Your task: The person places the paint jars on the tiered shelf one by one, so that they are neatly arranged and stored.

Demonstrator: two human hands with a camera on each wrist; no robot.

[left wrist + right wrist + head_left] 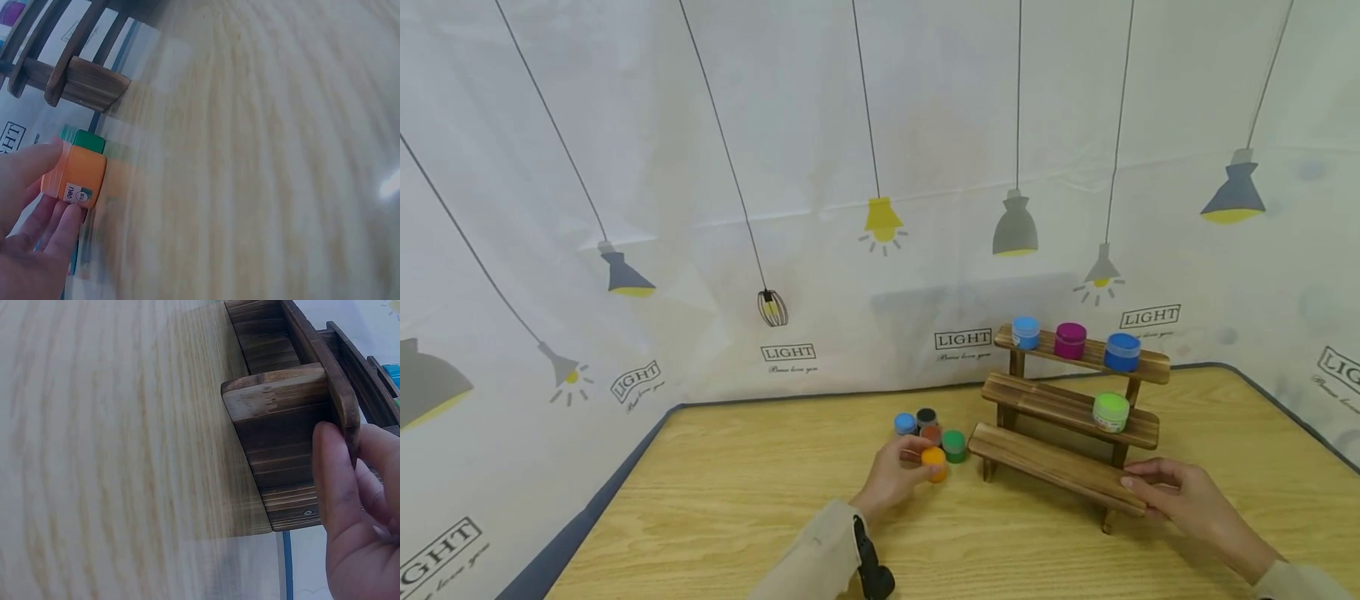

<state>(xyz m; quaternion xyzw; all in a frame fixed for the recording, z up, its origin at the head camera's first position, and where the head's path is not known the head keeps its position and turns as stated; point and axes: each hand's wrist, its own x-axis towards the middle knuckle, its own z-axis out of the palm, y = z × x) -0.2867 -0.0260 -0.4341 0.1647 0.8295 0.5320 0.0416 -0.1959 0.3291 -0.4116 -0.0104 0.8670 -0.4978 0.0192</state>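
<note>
My left hand (pixel 891 479) holds a small orange paint jar (pixel 934 465) between thumb and fingers. In the left wrist view, the jar's clear lid and printed label show, and a green jar (pixel 89 139) stands right behind it. A three-step wooden display stand (pixel 1052 465) is to the right. My right hand (pixel 1191 500) pinches the right end of its lowest step, the thumb (pixel 337 472) on one face of the board. Beside the orange jar are a blue jar (pixel 905 423), a black jar (pixel 927 417) and a reddish-brown jar (pixel 931 435).
On the stand's top step sit a light blue jar (pixel 1026 333), a magenta jar (pixel 1071 341) and a darker blue jar (pixel 1122 352). A light green jar (pixel 1110 413) is on the middle step's right. Behind the wooden table (pixel 722 500) hangs a lamp-printed white cloth (pixel 820 275).
</note>
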